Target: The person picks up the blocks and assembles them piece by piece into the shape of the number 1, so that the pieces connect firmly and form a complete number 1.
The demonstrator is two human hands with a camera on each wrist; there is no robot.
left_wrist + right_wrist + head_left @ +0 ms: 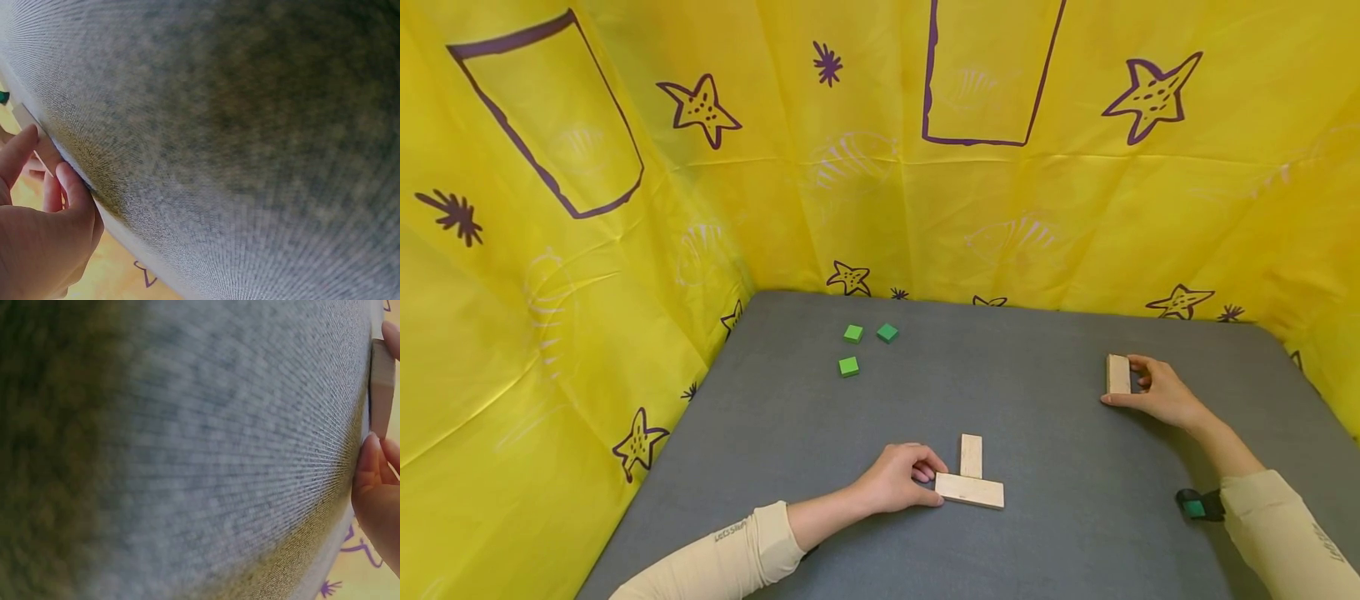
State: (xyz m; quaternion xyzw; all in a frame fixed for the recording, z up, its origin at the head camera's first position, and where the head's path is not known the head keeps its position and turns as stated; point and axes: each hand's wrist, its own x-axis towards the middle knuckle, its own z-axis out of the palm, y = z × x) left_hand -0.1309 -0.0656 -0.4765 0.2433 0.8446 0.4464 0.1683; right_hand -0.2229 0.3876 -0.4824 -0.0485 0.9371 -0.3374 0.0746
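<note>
Two pale wooden blocks lie on the grey tabletop near its middle: one crosswise block [970, 491] and, against its far side, an upright-pointing block [971, 456], together like an upside-down T. My left hand [898, 477] pinches the left end of the crosswise block between thumb and fingers; the left wrist view shows the hand [53, 231] at a wooden block [47, 147]. Farther right, my right hand [1161, 396] holds a third wooden block [1118, 374], thumb at its near end and fingers at its far end. This block [382, 390] also shows in the right wrist view.
Three small green squares lie toward the back left: a light green one [853, 333], a darker green one [887, 332] and another light green one [848, 367]. A yellow curtain [865, 217] with drawn starfish borders the table [760, 400] behind and at both sides.
</note>
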